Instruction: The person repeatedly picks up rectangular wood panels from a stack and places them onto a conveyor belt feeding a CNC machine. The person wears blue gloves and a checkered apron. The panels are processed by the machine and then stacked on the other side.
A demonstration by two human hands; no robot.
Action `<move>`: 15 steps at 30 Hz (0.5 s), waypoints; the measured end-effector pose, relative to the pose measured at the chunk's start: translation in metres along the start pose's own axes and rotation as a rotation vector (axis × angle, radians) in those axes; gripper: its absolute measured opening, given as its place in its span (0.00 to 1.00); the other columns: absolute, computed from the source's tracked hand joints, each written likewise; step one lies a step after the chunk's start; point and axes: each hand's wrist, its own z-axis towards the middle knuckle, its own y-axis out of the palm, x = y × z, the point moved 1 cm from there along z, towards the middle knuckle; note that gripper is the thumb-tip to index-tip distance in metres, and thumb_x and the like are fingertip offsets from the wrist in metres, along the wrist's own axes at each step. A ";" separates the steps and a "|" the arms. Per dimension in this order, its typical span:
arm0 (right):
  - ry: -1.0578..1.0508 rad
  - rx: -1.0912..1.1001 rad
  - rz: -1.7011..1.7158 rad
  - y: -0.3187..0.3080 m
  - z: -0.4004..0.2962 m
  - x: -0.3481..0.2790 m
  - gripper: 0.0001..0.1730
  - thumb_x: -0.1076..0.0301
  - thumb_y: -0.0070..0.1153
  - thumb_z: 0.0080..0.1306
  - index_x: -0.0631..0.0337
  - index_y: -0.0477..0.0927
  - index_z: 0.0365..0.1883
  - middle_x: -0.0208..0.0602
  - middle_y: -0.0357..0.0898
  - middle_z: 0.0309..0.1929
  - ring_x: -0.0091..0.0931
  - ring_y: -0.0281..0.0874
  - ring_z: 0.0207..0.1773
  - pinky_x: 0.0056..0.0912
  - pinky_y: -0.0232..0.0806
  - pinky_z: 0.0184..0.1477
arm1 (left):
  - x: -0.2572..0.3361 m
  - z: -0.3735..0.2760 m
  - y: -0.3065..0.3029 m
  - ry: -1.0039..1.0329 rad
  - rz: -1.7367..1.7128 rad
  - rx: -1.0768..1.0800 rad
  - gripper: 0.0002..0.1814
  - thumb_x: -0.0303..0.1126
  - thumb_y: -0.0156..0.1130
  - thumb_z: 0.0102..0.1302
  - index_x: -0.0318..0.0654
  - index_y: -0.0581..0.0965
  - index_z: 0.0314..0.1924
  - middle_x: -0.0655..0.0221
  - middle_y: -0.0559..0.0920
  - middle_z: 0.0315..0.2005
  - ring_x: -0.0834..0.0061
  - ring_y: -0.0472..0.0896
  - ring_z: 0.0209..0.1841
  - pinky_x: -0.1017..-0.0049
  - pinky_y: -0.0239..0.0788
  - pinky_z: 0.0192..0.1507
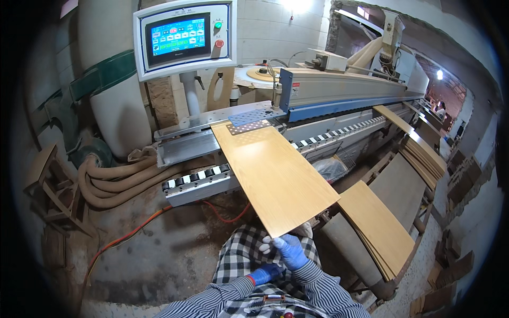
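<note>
A wood-grain panel (274, 171) lies across the infeed of an edge banding machine (342, 87), its far end under a blue perforated guard (254, 117). My right hand (292, 250), in a blue and white glove, is at the panel's near corner; whether its fingers grip the edge cannot be told. My left hand (266, 273), in a blue glove with a red cuff, rests low against the checkered apron (238, 254), below the right hand. Its fingers are partly hidden, and what it holds, if anything, does not show.
A control panel (179, 37) with a lit screen stands at upper left. Black and white rollers (197, 179) run beside the panel. Stacked boards (377, 222) lie on a roller conveyor (354, 246) at right. Dust hoses (115, 187) and a wooden stool (55, 190) are at left. A person (440, 110) is far off.
</note>
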 end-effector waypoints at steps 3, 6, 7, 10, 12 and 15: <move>-0.123 0.098 0.031 -0.016 0.001 0.003 0.22 0.57 0.49 0.67 0.73 0.76 0.42 0.45 0.81 0.33 0.27 0.78 0.35 0.28 0.71 0.43 | 0.024 -0.004 -0.020 -0.335 -0.369 -0.081 0.21 0.47 0.45 0.68 0.39 0.79 0.35 0.65 0.80 0.26 0.68 0.77 0.28 0.72 0.68 0.34; -0.199 0.174 0.070 -0.033 0.002 -0.004 0.24 0.53 0.50 0.66 0.72 0.75 0.41 0.46 0.80 0.32 0.29 0.78 0.34 0.29 0.71 0.41 | 0.024 -0.006 -0.019 -0.543 -0.701 -0.131 0.20 0.46 0.47 0.68 0.37 0.78 0.35 0.69 0.79 0.25 0.77 0.74 0.25 0.78 0.67 0.31; -0.202 0.223 0.116 -0.038 0.003 -0.006 0.24 0.53 0.52 0.65 0.71 0.75 0.41 0.45 0.80 0.32 0.29 0.79 0.34 0.30 0.72 0.40 | 0.021 -0.007 -0.016 -0.559 -0.755 -0.132 0.19 0.45 0.48 0.68 0.36 0.78 0.36 0.70 0.79 0.24 0.80 0.73 0.24 0.81 0.67 0.29; -0.240 0.264 0.213 -0.056 0.007 -0.014 0.23 0.54 0.53 0.65 0.70 0.75 0.39 0.44 0.80 0.30 0.30 0.79 0.34 0.28 0.71 0.39 | 0.024 -0.008 -0.016 -0.612 -0.891 -0.073 0.19 0.44 0.49 0.68 0.35 0.78 0.38 0.71 0.81 0.27 0.82 0.74 0.26 0.82 0.68 0.31; -0.271 0.300 0.300 -0.067 0.009 -0.021 0.21 0.55 0.53 0.65 0.69 0.74 0.39 0.43 0.79 0.29 0.29 0.78 0.33 0.27 0.71 0.38 | 0.030 -0.009 -0.021 -0.609 -0.894 -0.057 0.19 0.45 0.49 0.67 0.36 0.79 0.37 0.71 0.81 0.27 0.82 0.74 0.26 0.82 0.68 0.31; -0.310 0.350 0.494 -0.082 0.014 -0.027 0.16 0.61 0.52 0.66 0.68 0.73 0.38 0.36 0.76 0.32 0.25 0.75 0.32 0.28 0.72 0.38 | 0.031 -0.009 -0.022 -0.588 -0.847 -0.045 0.19 0.46 0.48 0.67 0.38 0.79 0.36 0.72 0.80 0.26 0.81 0.74 0.25 0.81 0.68 0.31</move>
